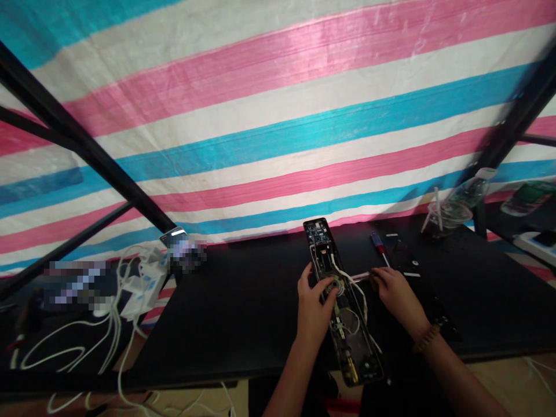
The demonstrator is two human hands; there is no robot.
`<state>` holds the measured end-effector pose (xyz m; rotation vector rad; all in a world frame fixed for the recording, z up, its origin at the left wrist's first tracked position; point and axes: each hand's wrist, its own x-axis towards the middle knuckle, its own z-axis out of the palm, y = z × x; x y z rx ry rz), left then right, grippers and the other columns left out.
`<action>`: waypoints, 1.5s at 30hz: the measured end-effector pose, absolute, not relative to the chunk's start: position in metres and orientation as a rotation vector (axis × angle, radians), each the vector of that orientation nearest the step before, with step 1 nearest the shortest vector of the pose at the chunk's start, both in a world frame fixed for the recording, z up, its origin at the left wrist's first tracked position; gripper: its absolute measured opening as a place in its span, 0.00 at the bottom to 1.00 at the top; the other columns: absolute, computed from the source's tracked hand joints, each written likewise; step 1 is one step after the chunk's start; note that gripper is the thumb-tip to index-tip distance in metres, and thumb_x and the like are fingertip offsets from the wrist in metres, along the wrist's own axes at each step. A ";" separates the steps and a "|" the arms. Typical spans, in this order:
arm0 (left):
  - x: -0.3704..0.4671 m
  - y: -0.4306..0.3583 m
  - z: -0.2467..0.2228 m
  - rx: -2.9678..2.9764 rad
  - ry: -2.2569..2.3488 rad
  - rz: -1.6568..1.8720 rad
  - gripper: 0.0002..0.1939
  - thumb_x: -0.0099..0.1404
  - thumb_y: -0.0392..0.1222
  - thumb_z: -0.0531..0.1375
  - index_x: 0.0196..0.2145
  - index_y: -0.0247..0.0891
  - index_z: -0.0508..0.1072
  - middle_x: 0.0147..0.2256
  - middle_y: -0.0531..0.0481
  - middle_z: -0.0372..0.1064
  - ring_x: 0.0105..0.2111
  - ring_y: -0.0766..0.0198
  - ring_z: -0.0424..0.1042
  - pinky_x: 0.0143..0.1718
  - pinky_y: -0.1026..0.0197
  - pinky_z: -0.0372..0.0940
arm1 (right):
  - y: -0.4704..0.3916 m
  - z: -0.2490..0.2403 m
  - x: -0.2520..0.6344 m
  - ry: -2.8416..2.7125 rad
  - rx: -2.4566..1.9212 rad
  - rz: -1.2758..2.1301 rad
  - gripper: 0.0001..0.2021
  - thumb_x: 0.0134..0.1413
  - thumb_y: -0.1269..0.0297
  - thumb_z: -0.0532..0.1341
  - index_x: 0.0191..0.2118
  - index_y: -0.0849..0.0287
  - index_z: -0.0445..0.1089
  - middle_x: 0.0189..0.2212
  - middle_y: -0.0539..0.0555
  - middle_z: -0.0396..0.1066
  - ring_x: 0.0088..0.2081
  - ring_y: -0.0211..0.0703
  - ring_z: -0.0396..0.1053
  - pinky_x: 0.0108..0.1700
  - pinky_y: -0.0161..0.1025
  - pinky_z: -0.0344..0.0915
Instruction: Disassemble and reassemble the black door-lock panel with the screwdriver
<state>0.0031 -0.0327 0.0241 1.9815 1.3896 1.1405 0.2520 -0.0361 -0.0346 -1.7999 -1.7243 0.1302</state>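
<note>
A long black device housing (345,330) lies opened on the table, tilted, its near end at the table's front edge. Inside it are a blue circuit board (318,233) at the far end, white wires (357,285) and brass-coloured metal parts (351,368). My left hand (313,304) grips the housing from its left side, with thumb and fingertips at a round part in the middle. To the right, my right hand (396,294) is closed on a slim tool (360,277). Its thin pale shaft points toward the housing; its exact kind is unclear.
A screwdriver (380,248) with a red and blue handle lies behind my right hand, beside a dark flat panel (403,255). Plastic cup (443,217) and bottle (478,186) stand back right. Left are a phone (174,234) and tangled white cables (115,313). Striped tarp (304,133) hangs behind.
</note>
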 end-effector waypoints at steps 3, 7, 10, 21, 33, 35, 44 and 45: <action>0.004 -0.035 0.021 1.997 1.396 1.177 0.13 0.63 0.36 0.65 0.45 0.49 0.80 0.64 0.44 0.57 0.59 0.48 0.63 0.55 0.44 0.66 | -0.032 -0.040 0.261 -1.772 -1.861 0.071 0.15 0.63 0.69 0.53 0.47 0.65 0.76 0.45 0.65 0.76 0.44 0.55 0.72 0.50 0.50 0.68; 0.005 -0.038 0.022 2.005 1.398 1.251 0.12 0.65 0.37 0.63 0.45 0.48 0.80 0.63 0.44 0.58 0.60 0.48 0.63 0.52 0.45 0.68 | -0.024 -0.041 0.271 -1.805 -1.918 0.008 0.15 0.63 0.70 0.53 0.46 0.66 0.77 0.43 0.66 0.76 0.42 0.54 0.72 0.49 0.49 0.67; 0.001 -0.041 0.028 1.968 1.399 1.332 0.10 0.66 0.38 0.62 0.44 0.45 0.79 0.61 0.42 0.62 0.58 0.50 0.65 0.54 0.45 0.67 | -0.018 -0.038 0.275 -1.828 -1.911 -0.023 0.15 0.62 0.71 0.54 0.45 0.65 0.77 0.42 0.64 0.76 0.42 0.54 0.72 0.50 0.48 0.67; -0.088 -0.056 0.000 1.917 1.630 1.205 0.11 0.66 0.45 0.59 0.42 0.39 0.78 0.40 0.43 0.76 0.42 0.52 0.74 0.44 0.48 0.71 | -0.010 -0.037 0.278 -1.852 -1.836 0.019 0.13 0.61 0.69 0.56 0.44 0.64 0.77 0.41 0.64 0.76 0.42 0.55 0.70 0.50 0.49 0.67; -0.094 -0.065 -0.010 2.102 1.753 1.047 0.09 0.66 0.38 0.58 0.42 0.41 0.77 0.42 0.46 0.76 0.47 0.51 0.70 0.51 0.44 0.68 | -0.013 0.035 0.205 -1.756 -1.458 0.180 0.15 0.67 0.61 0.54 0.52 0.57 0.73 0.50 0.60 0.71 0.48 0.50 0.72 0.53 0.47 0.70; -0.094 -0.065 -0.010 2.113 1.758 1.026 0.11 0.66 0.37 0.57 0.44 0.41 0.77 0.43 0.46 0.75 0.47 0.52 0.70 0.52 0.45 0.67 | -0.008 0.047 0.183 -1.887 -1.335 0.168 0.15 0.67 0.63 0.55 0.54 0.57 0.72 0.53 0.60 0.70 0.54 0.51 0.68 0.57 0.49 0.68; -0.095 -0.071 -0.011 2.106 1.750 1.041 0.14 0.68 0.39 0.57 0.49 0.39 0.75 0.45 0.43 0.75 0.48 0.52 0.70 0.53 0.43 0.66 | 0.009 0.052 0.163 -2.001 -1.408 -0.029 0.17 0.63 0.74 0.54 0.54 0.61 0.73 0.49 0.63 0.69 0.51 0.55 0.64 0.55 0.51 0.67; -0.093 -0.070 -0.009 2.099 1.756 1.076 0.13 0.68 0.39 0.56 0.49 0.39 0.75 0.45 0.43 0.75 0.48 0.51 0.70 0.53 0.42 0.66 | 0.009 0.055 0.163 -1.994 -1.430 -0.041 0.16 0.64 0.73 0.55 0.53 0.61 0.73 0.48 0.63 0.69 0.50 0.55 0.64 0.54 0.51 0.68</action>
